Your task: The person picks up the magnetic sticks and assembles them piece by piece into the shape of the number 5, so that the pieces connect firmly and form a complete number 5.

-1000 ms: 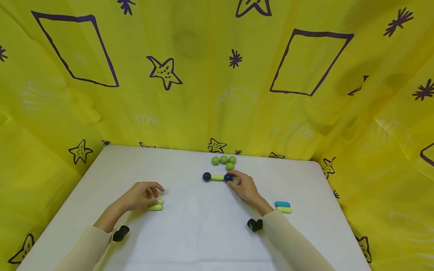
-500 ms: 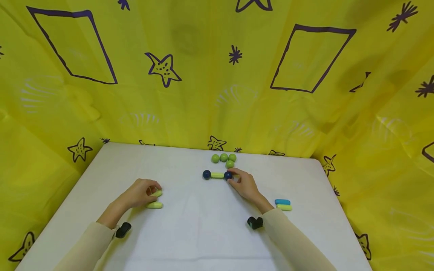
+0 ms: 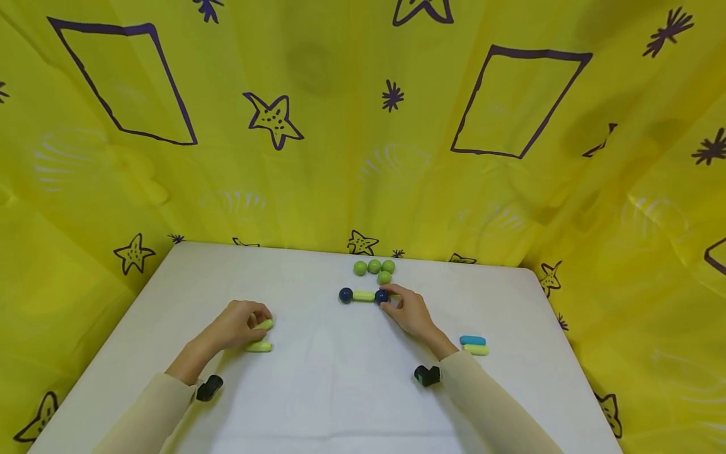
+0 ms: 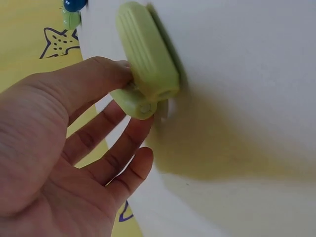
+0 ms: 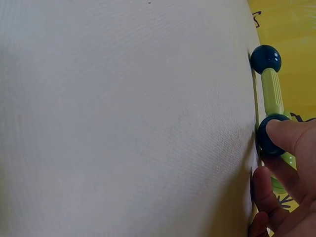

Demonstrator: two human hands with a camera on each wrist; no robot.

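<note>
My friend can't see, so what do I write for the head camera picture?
A person's right hand holds a dark blue ball at one end of a yellow-green stick, with a matching ball at its other end. The left hand pinches another stick. Four green balls sit behind on the white table.

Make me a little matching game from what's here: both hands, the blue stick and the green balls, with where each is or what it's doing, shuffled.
1. Left hand
2. Right hand
3. Blue stick
4. Green balls

A. grouped near the far edge of the table
B. pinches a yellow-green stick
C. lies alongside another stick
D. holds a dark blue ball

Pairs: 1-B, 2-D, 3-C, 4-A
</note>
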